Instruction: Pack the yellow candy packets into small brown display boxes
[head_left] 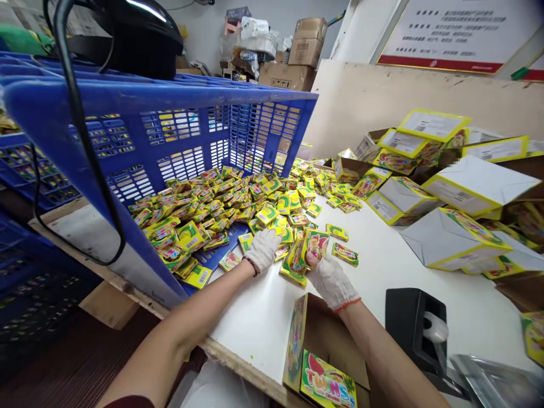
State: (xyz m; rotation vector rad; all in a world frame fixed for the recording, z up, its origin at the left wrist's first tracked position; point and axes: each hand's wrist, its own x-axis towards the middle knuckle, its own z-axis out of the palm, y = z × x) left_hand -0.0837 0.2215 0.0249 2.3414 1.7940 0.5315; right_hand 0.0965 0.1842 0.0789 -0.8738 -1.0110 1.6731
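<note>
Both hands wear white knit gloves. My right hand (330,279) is closed on a stack of small yellow-green candy packets (306,251), held upright just above the white table (382,272). My left hand (263,249) rests knuckles-up on loose packets at the edge of a big packet pile (212,209), fingers curled; what they hold is hidden. The pile spills from a tipped blue plastic crate (170,130). An open cardboard box (323,345) with a "TWINS" flap sits just below my right wrist.
Several flat and folded yellow-edged cartons (459,198) are heaped at the right. A black tape dispenser (419,328) stands at the near right. More blue crates (25,170) are stacked at the left, with a black cable (80,130) hanging in front. Cardboard boxes (297,56) fill the background.
</note>
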